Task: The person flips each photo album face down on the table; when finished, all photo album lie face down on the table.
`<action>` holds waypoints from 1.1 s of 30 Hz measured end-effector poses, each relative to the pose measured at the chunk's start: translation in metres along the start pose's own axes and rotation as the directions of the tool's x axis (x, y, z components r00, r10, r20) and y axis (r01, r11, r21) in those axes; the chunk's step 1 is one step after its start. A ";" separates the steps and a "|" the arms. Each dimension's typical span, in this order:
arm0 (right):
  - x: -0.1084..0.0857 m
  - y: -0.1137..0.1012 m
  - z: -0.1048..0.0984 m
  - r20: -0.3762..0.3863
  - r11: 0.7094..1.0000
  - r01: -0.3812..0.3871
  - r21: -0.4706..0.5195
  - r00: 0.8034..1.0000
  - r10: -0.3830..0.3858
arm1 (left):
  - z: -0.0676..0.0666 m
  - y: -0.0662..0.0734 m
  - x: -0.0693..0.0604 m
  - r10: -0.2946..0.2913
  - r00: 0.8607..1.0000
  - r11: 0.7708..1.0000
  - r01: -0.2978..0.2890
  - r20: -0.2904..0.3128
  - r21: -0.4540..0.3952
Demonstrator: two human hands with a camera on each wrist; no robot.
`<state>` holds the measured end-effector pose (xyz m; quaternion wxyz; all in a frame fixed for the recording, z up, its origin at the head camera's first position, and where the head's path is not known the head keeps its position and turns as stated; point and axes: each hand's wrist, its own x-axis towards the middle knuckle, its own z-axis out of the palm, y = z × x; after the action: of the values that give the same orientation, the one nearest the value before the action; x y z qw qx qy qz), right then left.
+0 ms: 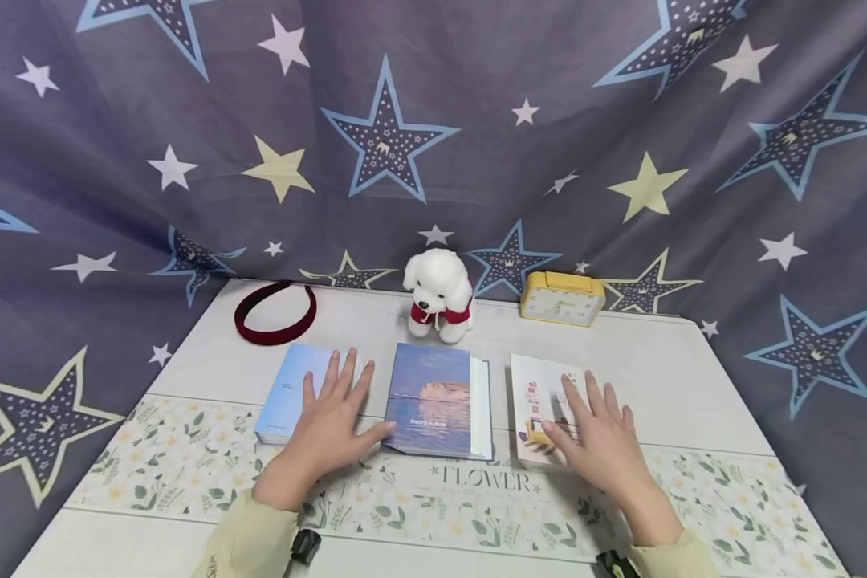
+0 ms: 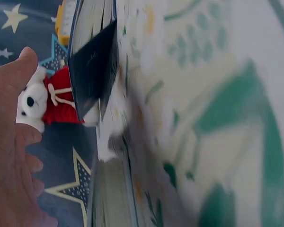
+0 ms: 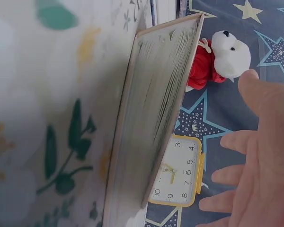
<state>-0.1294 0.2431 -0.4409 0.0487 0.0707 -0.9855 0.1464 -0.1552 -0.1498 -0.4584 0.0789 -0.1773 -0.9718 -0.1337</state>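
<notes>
Fingers spread, my left hand (image 1: 333, 429) is over the right part of a light blue book (image 1: 289, 393), its thumb reaching toward a photo album (image 1: 429, 401) with a seascape cover. My right hand (image 1: 603, 441), also spread, is over the right side of a white album (image 1: 538, 401) with small pictures on its cover. In the right wrist view, that album's page edges (image 3: 156, 90) show below the palm, and the straight fingers hold nothing. In the left wrist view the fingers are likewise straight and grip nothing. Whether either hand touches a cover, I cannot tell.
A white plush dog (image 1: 439, 293) in a red top sits behind the middle album. A dark red headband (image 1: 274, 317) lies at the back left, and a yellow alarm clock (image 1: 563, 299) stands at the back right. A starry curtain (image 1: 477, 96) hangs behind the table.
</notes>
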 end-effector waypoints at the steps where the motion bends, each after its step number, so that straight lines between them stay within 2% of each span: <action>1: -0.002 0.001 -0.001 0.006 1.000 -0.004 0.002 1.000 0.004 | 0.001 0.003 0.002 0.009 1.000 1.000 -0.009 0.005 0.001; 7: -0.011 0.008 -0.006 0.040 0.999 -0.031 -0.013 0.999 0.031 | 0.005 0.027 0.015 0.089 0.996 0.996 -0.089 0.019 -0.017; 13: -0.015 0.014 -0.007 0.067 0.998 -0.050 -0.026 0.996 0.051 | 0.011 0.053 0.029 0.193 0.981 0.981 -0.193 0.029 -0.011; 18: -0.018 0.019 -0.009 0.112 0.996 -0.088 -0.006 0.990 0.088 | 0.018 0.078 0.037 0.233 0.968 0.971 -0.228 0.093 -0.066; 20: -0.019 0.021 -0.009 0.148 0.992 -0.123 -0.001 0.981 0.121 | 0.021 0.089 0.039 0.253 0.959 0.965 -0.242 0.126 -0.102; 26: -0.020 0.026 -0.010 0.232 0.974 -0.224 0.021 0.949 0.213 | 0.028 0.121 0.046 0.323 0.921 0.943 -0.292 0.219 -0.163; 29: -0.022 0.028 -0.010 0.245 0.966 -0.252 0.055 0.942 0.231 | 0.034 0.134 0.049 0.341 0.906 0.936 -0.305 0.251 -0.174; 33: -0.025 0.030 -0.009 0.248 0.959 -0.269 0.088 0.938 0.240 | 0.043 0.149 0.053 0.358 0.890 0.933 -0.328 0.283 -0.148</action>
<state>-0.1084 0.2773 -0.4439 -0.0921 -0.0379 -0.9745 0.2012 -0.1540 0.0140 -0.4540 -0.0583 -0.3684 -0.9179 -0.1352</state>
